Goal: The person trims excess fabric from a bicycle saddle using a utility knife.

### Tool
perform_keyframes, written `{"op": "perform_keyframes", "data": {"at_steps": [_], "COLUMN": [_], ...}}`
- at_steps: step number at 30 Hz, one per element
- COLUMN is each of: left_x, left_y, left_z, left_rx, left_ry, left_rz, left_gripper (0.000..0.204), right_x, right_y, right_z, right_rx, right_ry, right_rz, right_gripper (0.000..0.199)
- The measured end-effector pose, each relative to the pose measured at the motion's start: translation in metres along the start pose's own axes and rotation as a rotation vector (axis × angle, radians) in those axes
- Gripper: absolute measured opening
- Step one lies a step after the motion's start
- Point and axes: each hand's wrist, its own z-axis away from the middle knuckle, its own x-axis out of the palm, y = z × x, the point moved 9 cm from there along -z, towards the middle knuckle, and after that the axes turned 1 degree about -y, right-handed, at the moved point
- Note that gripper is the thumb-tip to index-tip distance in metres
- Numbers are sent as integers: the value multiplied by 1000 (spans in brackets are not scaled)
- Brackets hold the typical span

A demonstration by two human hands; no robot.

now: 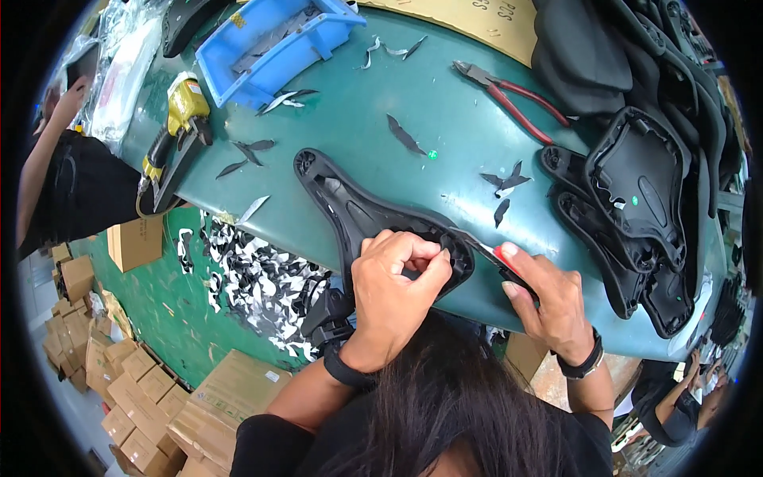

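Observation:
A black bicycle saddle (354, 211) lies underside up near the table's front edge, its narrow nose pointing to the far left. Over its wide rear end rests my left hand (393, 278), thumb and fingertips pinched together at the inner rim. Whatever they pinch is too small to make out. My right hand (548, 306) grips a utility knife (509, 265) with a red and black handle. Its thin blade reaches left to the saddle's rear edge.
Red-handled nippers (517, 107), black scraps (405, 133) and a blue bin (278, 52) are on the green table. A yellow pneumatic stapler (184, 111) lies at left, stacked saddles (636, 183) at right. Trimmings (258, 278) cover the floor; another person (79, 183) stands at left.

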Motion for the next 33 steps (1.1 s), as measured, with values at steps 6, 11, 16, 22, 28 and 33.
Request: {"op": "perform_keyframes", "data": {"at_steps": [6, 11, 16, 22, 28, 33], "left_x": [-2, -2, 5, -6, -53, 0], "left_y": [3, 5, -17, -17, 35, 25], "left_z": [1, -2, -3, -16, -62, -62], "left_rx": [8, 57, -239, -290, 213, 791], "left_ry": [-15, -86, -347, -307, -122, -778], "left_rz": [13, 91, 500, 1172, 477, -668], "left_gripper": [11, 12, 9, 8, 34, 39], "right_x": [7, 11, 26, 47, 39, 41], "right_y": [-20, -5, -5, -10, 12, 31], "right_z": [-16, 0, 25, 72, 77, 63], "right_rx": [-123, -77, 77, 449, 575, 788], "right_ry": [-179, -278, -183, 91, 263, 146], "right_rz": [274, 410, 203, -234, -312, -550], "right_gripper": [57, 60, 56, 49, 49, 47]}}
